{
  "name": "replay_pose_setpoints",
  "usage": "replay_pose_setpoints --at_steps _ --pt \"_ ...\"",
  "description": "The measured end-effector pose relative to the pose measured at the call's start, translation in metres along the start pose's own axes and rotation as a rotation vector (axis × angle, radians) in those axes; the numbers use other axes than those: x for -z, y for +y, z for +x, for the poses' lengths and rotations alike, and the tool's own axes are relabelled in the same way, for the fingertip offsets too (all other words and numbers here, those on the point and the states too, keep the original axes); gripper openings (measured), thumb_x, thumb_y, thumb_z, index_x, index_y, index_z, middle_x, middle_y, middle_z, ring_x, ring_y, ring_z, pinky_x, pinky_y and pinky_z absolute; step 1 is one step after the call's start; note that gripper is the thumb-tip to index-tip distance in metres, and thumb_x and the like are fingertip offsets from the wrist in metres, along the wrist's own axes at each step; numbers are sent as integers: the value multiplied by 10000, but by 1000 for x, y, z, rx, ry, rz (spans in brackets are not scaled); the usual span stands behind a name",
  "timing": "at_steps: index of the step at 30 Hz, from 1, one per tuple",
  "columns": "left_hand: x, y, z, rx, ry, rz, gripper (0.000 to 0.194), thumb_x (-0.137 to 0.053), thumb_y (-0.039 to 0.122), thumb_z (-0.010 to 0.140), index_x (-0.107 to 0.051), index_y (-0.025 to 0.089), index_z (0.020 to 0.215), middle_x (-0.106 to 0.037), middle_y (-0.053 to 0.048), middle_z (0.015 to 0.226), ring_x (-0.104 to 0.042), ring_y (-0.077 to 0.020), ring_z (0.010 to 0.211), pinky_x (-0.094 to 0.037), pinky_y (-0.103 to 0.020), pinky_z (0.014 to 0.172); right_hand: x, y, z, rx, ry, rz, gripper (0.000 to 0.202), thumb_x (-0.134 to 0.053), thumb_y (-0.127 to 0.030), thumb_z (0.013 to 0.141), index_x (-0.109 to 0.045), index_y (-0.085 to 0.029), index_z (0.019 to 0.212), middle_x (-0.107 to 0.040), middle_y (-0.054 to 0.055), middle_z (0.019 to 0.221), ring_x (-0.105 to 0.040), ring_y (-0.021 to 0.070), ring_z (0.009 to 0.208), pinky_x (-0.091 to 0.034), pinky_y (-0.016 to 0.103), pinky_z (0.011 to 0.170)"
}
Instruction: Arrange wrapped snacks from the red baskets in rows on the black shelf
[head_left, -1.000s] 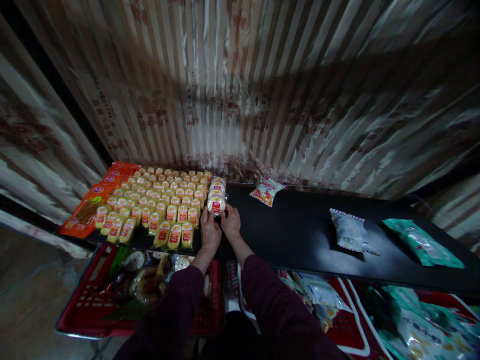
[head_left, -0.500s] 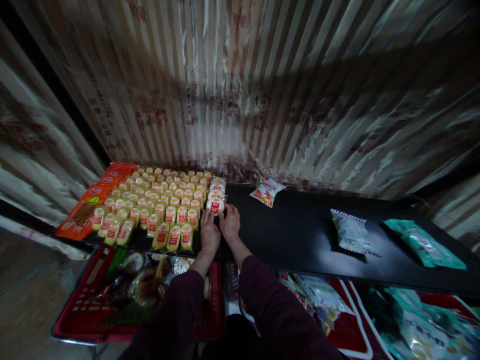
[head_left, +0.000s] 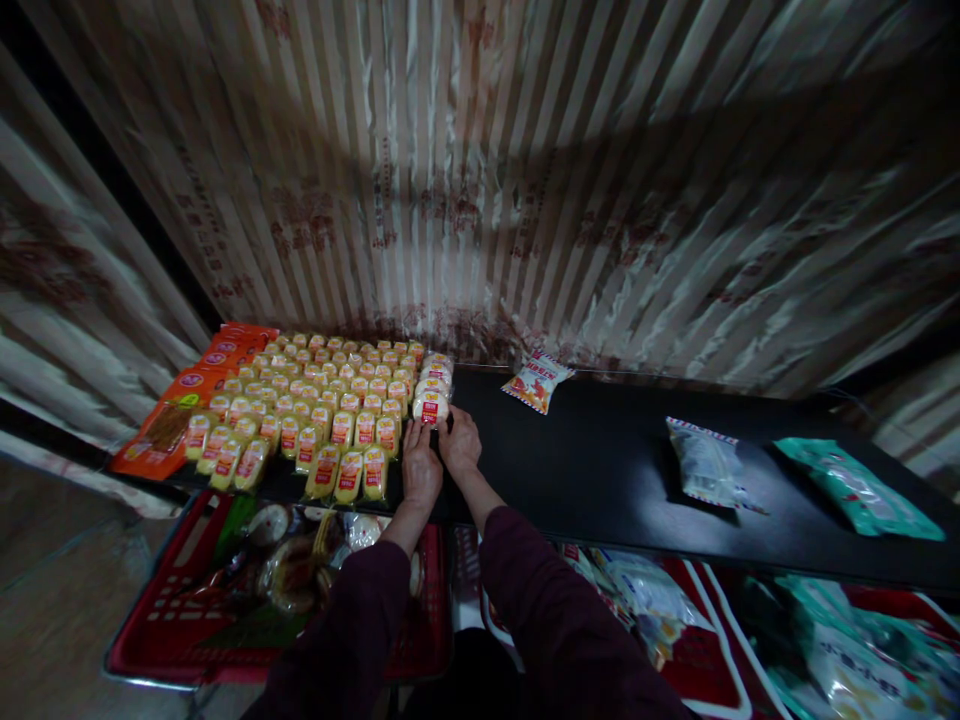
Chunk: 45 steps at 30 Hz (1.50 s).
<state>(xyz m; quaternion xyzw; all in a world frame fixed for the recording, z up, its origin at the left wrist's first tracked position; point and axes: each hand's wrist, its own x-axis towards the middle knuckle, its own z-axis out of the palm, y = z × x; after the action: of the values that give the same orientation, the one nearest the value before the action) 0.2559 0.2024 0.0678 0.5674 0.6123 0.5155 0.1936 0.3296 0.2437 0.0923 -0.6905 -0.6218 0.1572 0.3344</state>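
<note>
A round white cake in clear wrap with a red label (head_left: 430, 408) stands at the front of a short column of similar white cakes (head_left: 436, 373). My left hand (head_left: 421, 470) has its fingers pressed at its lower front. My right hand (head_left: 460, 442) is closed against its lower right side, so the cake sits between both sets of fingertips. Just left of the column are rows of yellow wrapped cakes with red labels (head_left: 341, 430), packed close together on the black shelf (head_left: 555, 470).
Orange packets (head_left: 161, 425) lie at the shelf's left end. Rightward are a white snack bag (head_left: 538, 382), a clear bag (head_left: 705, 465) and a teal bag (head_left: 859, 487). Below are a red basket (head_left: 135, 640) of wrapped food and more baskets of bags. A striped curtain (head_left: 465, 200) hangs behind.
Both hands stay at the front white cake, which now sits slightly more upright. The view has shifted very slightly; the other goods have not moved.
</note>
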Motion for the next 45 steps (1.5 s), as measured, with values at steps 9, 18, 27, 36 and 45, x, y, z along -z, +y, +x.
replay_pose_setpoints --at_steps 9,18,27,36,45 --pt "0 -5 0 -36 -29 150 511 -365 -8 750 -585 98 1199 -505 -145 1349 -331 -245 1350 -294 -458 1119 -8 11 -9 49 118 137 462 -483 -204 801 -496 -90 1249 -531 184 1244 -520 240 1096 -387 402 978" --pt "5 -2 1 -36 -101 213 455 -370 50 816 -573 88 1222 -480 -129 1379 -308 -246 1360 -299 -429 1122 -3 13 -29 97 60 140 433 -442 -140 821 -524 -84 1243 -517 179 1300 -427 252 1246 -353 421 1034" --pt "6 2 1 -21 -138 225 477 -384 31 796 -565 80 1234 -467 -135 1389 -318 -249 1356 -302 -423 1122 2 13 -27 150 -58 119 456 -446 -77 803 -540 -105 1249 -549 146 1293 -458 220 1244 -374 363 1039" --pt "1 -4 1 -32 -89 169 478 -394 10 770 -601 117 1187 -489 -122 1371 -326 -236 1352 -309 -426 1122 3 13 -31 134 -43 135 447 -450 -68 799 -558 -108 1231 -537 140 1310 -461 225 1244 -380 376 1047" --pt "17 6 -14 -81 -73 52 330 -429 62 803 -648 138 1037 -573 -111 1248 -438 -202 1253 -330 -397 1099 24 -8 -56 157 -16 220 356 -438 -63 789 -642 -132 1072 -637 120 1142 -563 199 1084 -411 357 1000"
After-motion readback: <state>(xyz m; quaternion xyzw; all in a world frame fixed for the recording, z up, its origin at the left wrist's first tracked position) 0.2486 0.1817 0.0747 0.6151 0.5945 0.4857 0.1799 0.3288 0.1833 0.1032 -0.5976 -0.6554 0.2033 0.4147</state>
